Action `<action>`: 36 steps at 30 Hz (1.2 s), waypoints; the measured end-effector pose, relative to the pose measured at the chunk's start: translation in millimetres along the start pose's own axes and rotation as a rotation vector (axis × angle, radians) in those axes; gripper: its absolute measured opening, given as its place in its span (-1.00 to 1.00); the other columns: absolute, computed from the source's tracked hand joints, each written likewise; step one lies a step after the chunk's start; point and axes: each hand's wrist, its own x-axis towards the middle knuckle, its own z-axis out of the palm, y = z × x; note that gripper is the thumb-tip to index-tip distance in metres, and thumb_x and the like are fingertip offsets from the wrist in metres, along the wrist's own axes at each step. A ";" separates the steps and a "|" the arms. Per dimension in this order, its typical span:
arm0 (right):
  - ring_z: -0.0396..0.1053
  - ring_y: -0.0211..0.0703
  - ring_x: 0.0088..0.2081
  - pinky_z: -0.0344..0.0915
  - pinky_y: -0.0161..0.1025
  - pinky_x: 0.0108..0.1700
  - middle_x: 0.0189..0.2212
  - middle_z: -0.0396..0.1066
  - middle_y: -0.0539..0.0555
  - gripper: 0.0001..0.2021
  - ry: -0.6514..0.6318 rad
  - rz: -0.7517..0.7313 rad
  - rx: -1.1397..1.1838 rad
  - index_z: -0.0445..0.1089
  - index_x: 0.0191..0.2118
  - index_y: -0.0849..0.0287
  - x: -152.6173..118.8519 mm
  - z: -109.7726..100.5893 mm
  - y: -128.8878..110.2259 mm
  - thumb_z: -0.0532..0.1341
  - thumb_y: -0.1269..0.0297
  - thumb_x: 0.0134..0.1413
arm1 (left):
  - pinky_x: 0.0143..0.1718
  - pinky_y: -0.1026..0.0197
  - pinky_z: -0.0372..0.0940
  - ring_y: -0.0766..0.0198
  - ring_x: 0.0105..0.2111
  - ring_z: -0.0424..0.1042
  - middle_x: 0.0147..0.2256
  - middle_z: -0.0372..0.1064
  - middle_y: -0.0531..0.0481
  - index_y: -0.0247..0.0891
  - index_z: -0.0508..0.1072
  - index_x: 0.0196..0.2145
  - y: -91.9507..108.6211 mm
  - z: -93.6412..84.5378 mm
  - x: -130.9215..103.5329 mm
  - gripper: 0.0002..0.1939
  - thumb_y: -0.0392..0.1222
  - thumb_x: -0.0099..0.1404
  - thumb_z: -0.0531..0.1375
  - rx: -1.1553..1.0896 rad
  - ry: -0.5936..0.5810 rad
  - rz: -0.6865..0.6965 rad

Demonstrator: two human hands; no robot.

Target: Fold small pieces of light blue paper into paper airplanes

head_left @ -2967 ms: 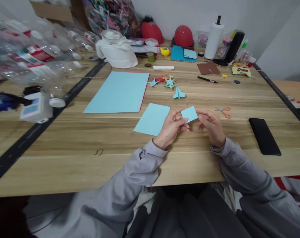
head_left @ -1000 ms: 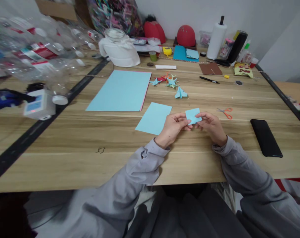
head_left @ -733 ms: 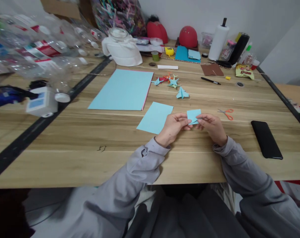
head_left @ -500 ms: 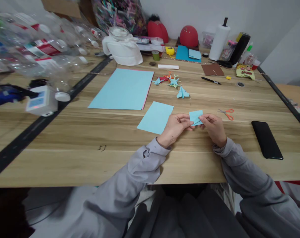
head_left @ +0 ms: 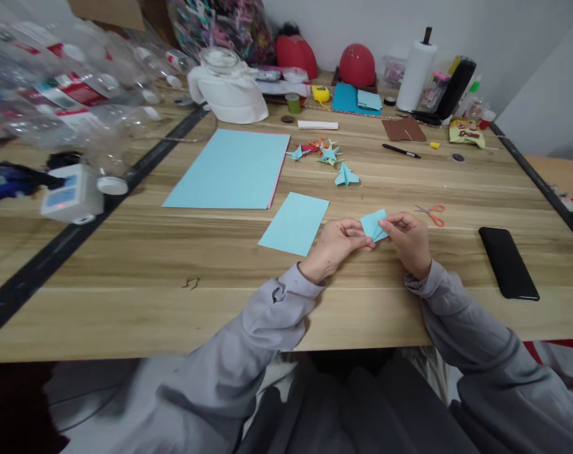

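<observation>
A small folded light-blue paper (head_left: 372, 222) is held up between both hands, with crease lines on its lower part. My left hand (head_left: 337, 244) pinches its lower left edge between thumb and fingers. At the right side, my right hand (head_left: 408, 238) grips it with thumb and forefinger. A light-blue paper sheet (head_left: 293, 222) lies flat just left of my left hand. Beyond the hands sit a blue folded paper plane (head_left: 346, 175) and a cluster of small folded paper figures (head_left: 329, 153) in blue, red and orange.
Orange-handled scissors (head_left: 435, 214) and a black phone (head_left: 508, 262) lie to the right. A large blue sheet (head_left: 230, 169) is at the left, near a white box-shaped device (head_left: 72, 193) and several plastic bottles (head_left: 78, 91). A black pen (head_left: 401, 151) lies farther back.
The folded paper has turned slightly between my fingers and now stands more diamond-like. Both hands keep their hold. The whole view has shifted a little.
</observation>
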 end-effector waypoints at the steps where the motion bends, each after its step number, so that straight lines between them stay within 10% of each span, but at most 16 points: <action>1: 0.38 -0.22 -0.53 0.38 -0.24 -0.48 -0.58 0.43 -0.01 -0.69 0.002 -0.003 -0.001 0.41 -0.47 0.14 -0.3 0.2 -0.6 0.42 0.03 -0.17 | -0.42 0.27 0.42 0.29 -0.52 0.52 -0.54 0.50 -0.03 -0.38 0.45 -0.49 0.1 0.0 -0.5 -0.70 -0.37 -0.18 0.47 0.004 -0.005 -0.013; 28: 0.35 -0.25 -0.57 0.34 -0.26 -0.50 -0.63 0.41 -0.04 -0.76 0.079 -0.033 0.026 0.40 -0.53 0.13 -0.8 4.5 1.6 0.43 0.15 -0.24 | -0.48 0.35 0.40 0.33 -0.56 0.51 -0.61 0.48 -0.05 -0.39 0.36 -0.59 0.5 2.4 -2.7 -0.78 -0.53 0.03 0.32 0.118 -0.018 -0.099; 36: 0.38 -0.23 -0.55 0.35 -0.25 -0.50 -0.60 0.44 -0.01 -0.76 0.047 -0.041 0.005 0.39 -0.51 0.13 -2.9 4.3 -0.8 0.42 0.14 -0.20 | -0.55 0.36 0.38 0.36 -0.59 0.48 -0.56 0.49 -0.02 -0.41 0.49 -0.45 -1.1 4.4 -5.6 -0.81 -0.28 0.05 0.41 0.131 -0.083 -0.061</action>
